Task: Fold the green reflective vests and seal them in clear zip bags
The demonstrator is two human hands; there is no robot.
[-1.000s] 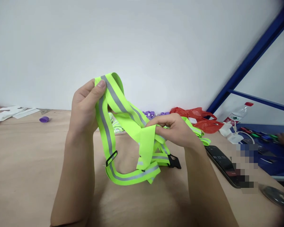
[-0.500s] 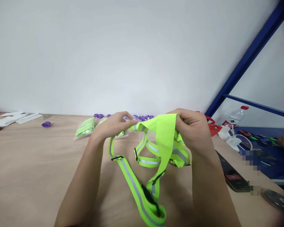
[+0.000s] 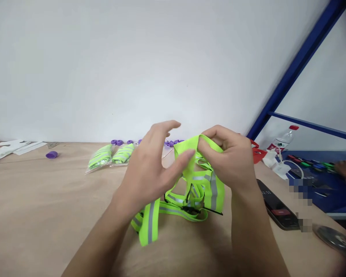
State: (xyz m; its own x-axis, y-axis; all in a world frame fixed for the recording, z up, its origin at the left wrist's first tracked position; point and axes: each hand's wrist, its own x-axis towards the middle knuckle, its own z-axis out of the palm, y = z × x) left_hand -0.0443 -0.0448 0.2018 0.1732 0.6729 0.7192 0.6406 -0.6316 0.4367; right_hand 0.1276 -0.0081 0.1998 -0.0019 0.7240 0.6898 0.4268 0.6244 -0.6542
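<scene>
A neon yellow-green reflective vest (image 3: 215, 188), made of elastic straps with silver stripes and black buckles, hangs bunched over the table in front of me. My right hand (image 3: 229, 156) is closed on its upper band, pinching a folded loop between thumb and fingers. My left hand (image 3: 152, 165) has thumb and fingers spread apart, the thumb beside the band near the right hand; whether the thumb touches it I cannot tell. Loose straps (image 3: 150, 223) droop below the left hand onto the tabletop.
Two clear bags of folded neon straps (image 3: 100, 157) lie behind my left hand. Purple caps (image 3: 117, 142) line the wall, with another purple cap (image 3: 52, 154) farther left. At right are a phone (image 3: 278, 207), a bottle (image 3: 284, 139) and a red bag (image 3: 258, 152).
My left hand has let go of the band and opened, moving right towards my right hand. The stretched straps have dropped and bunched up under the right hand.
</scene>
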